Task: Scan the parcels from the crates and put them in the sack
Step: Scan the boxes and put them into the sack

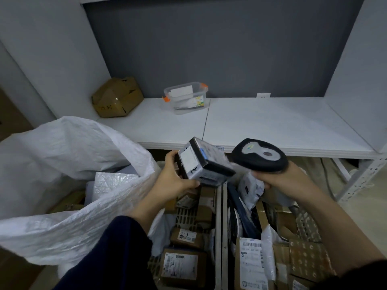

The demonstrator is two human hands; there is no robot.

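A: Head cam. L hand point(176, 178) has a small boxed parcel point(204, 164), held up just in front of the desk point(272, 126) front edge, white label facing the camera.

B: Grip?

A: Fingers point(171, 156) wrapped over the far end, thumb under the near corner. Box tilted, blurry, label txt unreadable.

B: R hand point(280, 178)?

A: Curled tight round the handle of a black scanner point(260, 155), also just in front of the desk edge. Its head sits right beside the parcel; can't tell if they touch.

B: Sack?

A: White woven sack point(69, 164), mouth gaping, below the desk's left end. A white bubble-wrap pkg point(113, 183) shows inside.

B: Crates?

A: Two side by side, lower than the desk and nearer the camera. Left crate point(186, 214) holds brown cartons w/ labels. Right crate point(306, 225) is packed fuller: cartons, a grey poly bag point(250, 187).

B: On the desk itself?

A: Crumpled cardboard box point(117, 98) at the back-left corner, clear tub point(188, 99) w/ orange clips at mid-back.
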